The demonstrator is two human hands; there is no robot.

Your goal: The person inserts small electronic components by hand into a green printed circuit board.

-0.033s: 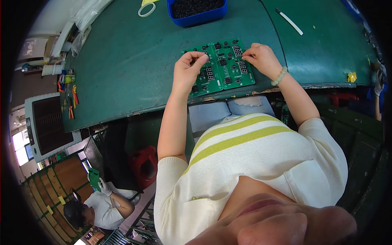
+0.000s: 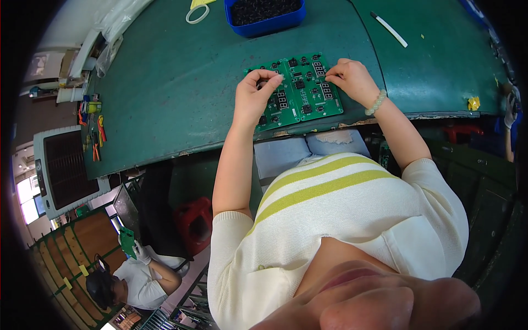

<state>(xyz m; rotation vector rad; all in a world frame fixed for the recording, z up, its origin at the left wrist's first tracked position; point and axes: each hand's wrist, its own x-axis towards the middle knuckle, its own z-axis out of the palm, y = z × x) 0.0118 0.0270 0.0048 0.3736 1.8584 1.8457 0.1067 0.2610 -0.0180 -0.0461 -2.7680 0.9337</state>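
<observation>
A green circuit board panel [image 2: 301, 93] with black parts and small digit displays lies on the green table [image 2: 181, 93] near its front edge. My left hand [image 2: 252, 102] hovers over the board's left part, thumb and fingers pinched together around what looks like a small black part. My right hand [image 2: 352, 80], with a pale bead bracelet [image 2: 376, 103] on the wrist, rests on the board's upper right part, fingertips pinched at a digit display.
A blue bin of small black parts [image 2: 264, 15] stands behind the board, with a white tape ring [image 2: 196, 14] to its left and a white marker [image 2: 389, 29] to its right. Pliers [image 2: 94, 137] lie at the table's left edge. Another person [image 2: 137, 275] sits lower left, holding a green board.
</observation>
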